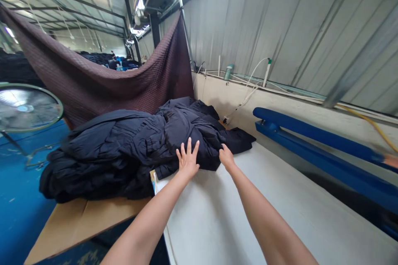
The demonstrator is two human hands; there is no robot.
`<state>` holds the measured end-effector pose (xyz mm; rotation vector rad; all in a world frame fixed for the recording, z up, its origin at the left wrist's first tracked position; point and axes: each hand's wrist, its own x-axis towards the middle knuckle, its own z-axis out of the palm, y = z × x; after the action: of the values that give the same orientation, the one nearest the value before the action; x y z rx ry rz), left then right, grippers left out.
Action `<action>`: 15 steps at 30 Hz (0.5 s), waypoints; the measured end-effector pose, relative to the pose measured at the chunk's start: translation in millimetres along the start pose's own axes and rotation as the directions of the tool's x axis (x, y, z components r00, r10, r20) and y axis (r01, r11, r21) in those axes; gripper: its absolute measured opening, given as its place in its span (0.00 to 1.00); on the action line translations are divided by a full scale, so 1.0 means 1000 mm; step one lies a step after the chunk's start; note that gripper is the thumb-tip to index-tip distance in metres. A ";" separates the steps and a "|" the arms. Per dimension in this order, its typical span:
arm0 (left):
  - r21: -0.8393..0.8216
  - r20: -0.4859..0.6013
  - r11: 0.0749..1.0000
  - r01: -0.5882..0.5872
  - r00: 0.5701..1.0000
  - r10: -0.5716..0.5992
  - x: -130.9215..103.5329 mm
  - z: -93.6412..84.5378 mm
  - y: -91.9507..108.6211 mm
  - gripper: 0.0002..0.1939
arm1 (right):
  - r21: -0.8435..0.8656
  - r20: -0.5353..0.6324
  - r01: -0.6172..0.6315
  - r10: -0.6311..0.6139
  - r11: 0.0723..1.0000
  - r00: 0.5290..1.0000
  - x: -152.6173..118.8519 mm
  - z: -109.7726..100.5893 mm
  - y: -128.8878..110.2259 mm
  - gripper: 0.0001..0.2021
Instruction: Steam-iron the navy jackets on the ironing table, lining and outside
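Heaped dark navy cloth garments [133, 143] lay on the far end of the flat white table [292, 190] and past its left edge. At that end, my left hand [188, 160] spread wide over them; my right hand [226, 157] pinched their edge.

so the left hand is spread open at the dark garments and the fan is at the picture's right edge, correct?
Not quite: the head view shows the fan at the picture's left edge. The left hand is indeed spread open at the dark garments.
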<state>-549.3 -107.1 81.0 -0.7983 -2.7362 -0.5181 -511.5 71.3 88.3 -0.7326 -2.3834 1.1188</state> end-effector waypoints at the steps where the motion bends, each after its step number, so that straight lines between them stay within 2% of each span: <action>1: 0.018 0.001 1.000 0.002 1.000 -0.002 0.002 -0.004 0.006 0.49 | 0.011 0.011 0.028 -0.028 1.000 1.000 -0.011 -0.008 -0.005 0.17; 4: -0.032 0.061 0.999 -0.036 0.997 0.037 0.002 -0.015 0.033 0.37 | 0.038 -0.025 0.098 -0.097 0.994 0.995 -0.052 -0.054 -0.016 0.16; 6: -0.185 0.140 0.974 -0.128 0.978 0.155 -0.006 -0.022 0.062 0.30 | 0.087 -0.139 0.117 -0.104 0.989 0.985 -0.084 -0.098 -0.017 0.15; 8: -0.424 0.211 0.879 -0.219 0.920 0.331 -0.023 -0.028 0.094 0.26 | 0.209 -0.242 0.120 -0.067 0.970 0.968 -0.115 -0.148 -0.011 0.12; 9: -0.554 0.233 0.796 -0.243 0.873 0.429 -0.035 -0.030 0.109 0.24 | 0.291 -0.254 0.127 -0.052 0.948 0.966 -0.130 -0.171 -0.004 0.11; 11: -0.776 0.259 0.596 -0.209 0.755 0.602 -0.062 -0.029 0.133 0.19 | 0.426 -0.306 0.132 0.006 0.895 0.952 -0.156 -0.211 0.021 0.14; 13: -0.881 0.300 0.464 -0.089 0.653 0.695 -0.087 -0.022 0.145 0.16 | 0.428 -0.441 0.090 0.121 0.899 0.889 -0.178 -0.236 0.058 0.18; 14: -0.888 0.337 0.458 -0.031 0.635 0.695 -0.097 -0.017 0.146 0.16 | 0.355 -0.516 0.026 0.173 0.934 0.839 -0.188 -0.242 0.081 0.20; 15: -0.872 0.378 0.490 0.010 0.648 0.661 -0.104 -0.011 0.145 0.16 | 0.242 -0.568 -0.086 0.213 0.966 0.795 -0.199 -0.244 0.105 0.21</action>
<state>-382.1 -45.9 95.4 -2.1504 -2.5952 -1.8078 -190.5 147.8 124.1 -1.0338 -1.6796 0.9883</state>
